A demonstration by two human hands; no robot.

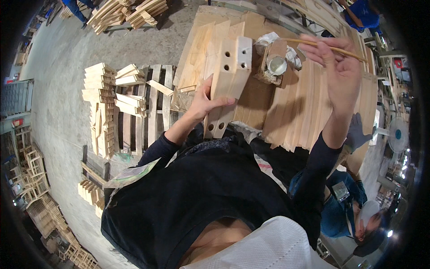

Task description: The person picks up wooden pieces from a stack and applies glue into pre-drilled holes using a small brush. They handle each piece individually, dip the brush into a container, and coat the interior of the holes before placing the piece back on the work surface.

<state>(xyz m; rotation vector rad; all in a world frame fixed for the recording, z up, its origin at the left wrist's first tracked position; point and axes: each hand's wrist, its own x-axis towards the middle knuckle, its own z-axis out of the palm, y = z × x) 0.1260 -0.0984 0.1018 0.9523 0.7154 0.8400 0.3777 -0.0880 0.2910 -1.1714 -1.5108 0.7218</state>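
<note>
My left hand (pixel 202 102) is closed around two pale wooden pieces (pixel 233 80) lying side by side, with the thumb across their upper face. Round dark holes show near both ends of the pieces; white stuff marks the far end of the right one. Off to the right, my raised right hand (pixel 342 67) grips a thin wooden stick (pixel 293 41) between thumb and fingers. Its tip points left, above a small container of white paste (pixel 277 65). That container sits in a crusted holder, with crumpled white material (pixel 293 58) beside it.
Long boards (pixel 293 110) lie in a row on the right of the work surface, and more boards (pixel 197 54) lie on its left. A pallet (pixel 154 94) bears stacked wood strips (pixel 99 98). A co-worker's grey-gloved hand (pixel 357 132) is close by at right, near a fan (pixel 397 134).
</note>
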